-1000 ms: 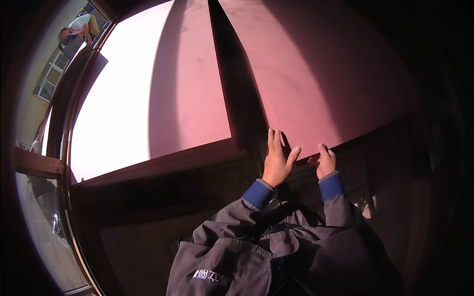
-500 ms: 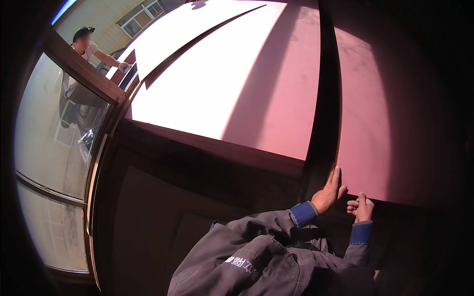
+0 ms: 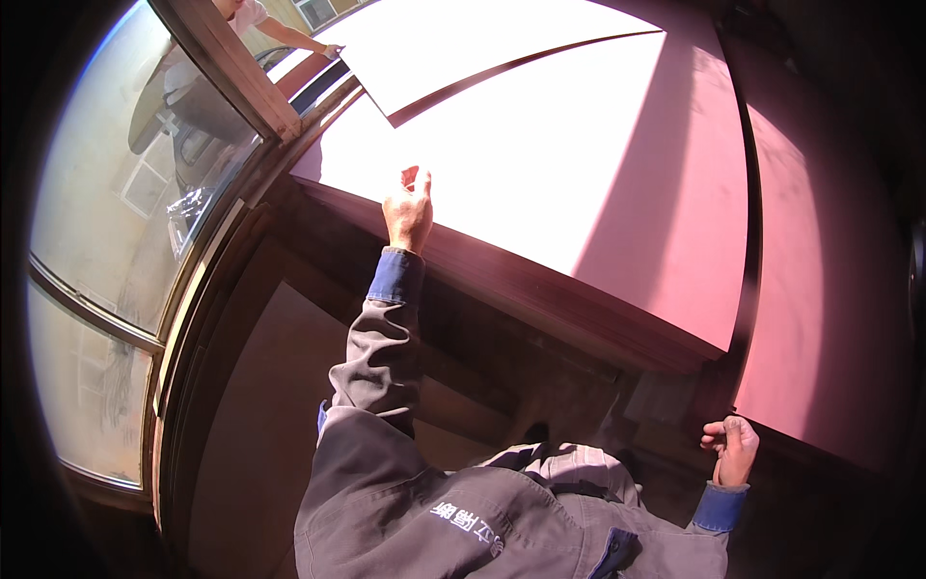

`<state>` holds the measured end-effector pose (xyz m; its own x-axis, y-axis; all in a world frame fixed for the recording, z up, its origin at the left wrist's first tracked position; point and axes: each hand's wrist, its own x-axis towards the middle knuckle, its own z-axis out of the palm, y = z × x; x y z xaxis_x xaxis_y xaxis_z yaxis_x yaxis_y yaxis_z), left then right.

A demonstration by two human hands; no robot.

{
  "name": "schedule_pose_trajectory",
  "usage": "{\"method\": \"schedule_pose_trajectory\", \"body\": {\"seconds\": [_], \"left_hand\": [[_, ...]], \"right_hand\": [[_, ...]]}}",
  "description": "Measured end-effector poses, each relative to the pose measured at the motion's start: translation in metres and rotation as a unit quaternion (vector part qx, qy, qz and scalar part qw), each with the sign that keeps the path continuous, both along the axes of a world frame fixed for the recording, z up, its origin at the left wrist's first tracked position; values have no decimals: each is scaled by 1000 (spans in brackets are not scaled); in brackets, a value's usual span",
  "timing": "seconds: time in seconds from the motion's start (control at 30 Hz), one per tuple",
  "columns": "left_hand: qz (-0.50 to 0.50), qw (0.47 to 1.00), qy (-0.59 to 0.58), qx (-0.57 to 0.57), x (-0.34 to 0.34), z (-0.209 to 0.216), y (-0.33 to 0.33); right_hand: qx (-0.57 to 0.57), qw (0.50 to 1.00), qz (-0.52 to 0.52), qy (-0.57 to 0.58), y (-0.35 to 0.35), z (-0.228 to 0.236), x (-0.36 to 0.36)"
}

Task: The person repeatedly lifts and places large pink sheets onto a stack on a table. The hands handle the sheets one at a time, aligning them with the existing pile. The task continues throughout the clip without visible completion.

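A broad stack of pink boards lies before me, its left part glaring white in sunlight. Over its near edge reaches my left hand, thumb and forefinger apart, with nothing visible between them. Whether that hand touches the top board I cannot tell. My right hand is low at the right, fingers curled against the thumb, beside the near corner of a second pink board stack. Anything inside those fingers is hidden. On the far part of the first stack lies a loose sheet, skewed, with a dark shadow along its near edge.
At the far left a person's gloved hand is at the loose sheet's edge. A framed glass panel stands along the left side. A narrow dark gap separates the two stacks.
My left hand has left the gap between the stacks and stretched out to the left. My right hand stays curled. The view has shifted, and the loose sheet seems farther from the stack's left edge.
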<state>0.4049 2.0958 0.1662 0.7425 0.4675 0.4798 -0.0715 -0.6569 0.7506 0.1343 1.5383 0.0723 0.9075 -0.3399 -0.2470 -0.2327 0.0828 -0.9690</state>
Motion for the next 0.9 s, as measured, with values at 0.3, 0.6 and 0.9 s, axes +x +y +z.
{"method": "schedule_pose_trajectory", "body": {"seconds": [0.3, 0.6, 0.9], "left_hand": [[95, 912, 119, 382, 157, -30, 138], [-55, 891, 166, 420, -69, -39, 54], [-171, 920, 179, 303, -263, -11, -9]], "right_hand": [[-158, 976, 62, -137, 123, 87, 106], [220, 940, 258, 26, 264, 12, 77], [367, 928, 54, 20, 404, 7, 54]]}}
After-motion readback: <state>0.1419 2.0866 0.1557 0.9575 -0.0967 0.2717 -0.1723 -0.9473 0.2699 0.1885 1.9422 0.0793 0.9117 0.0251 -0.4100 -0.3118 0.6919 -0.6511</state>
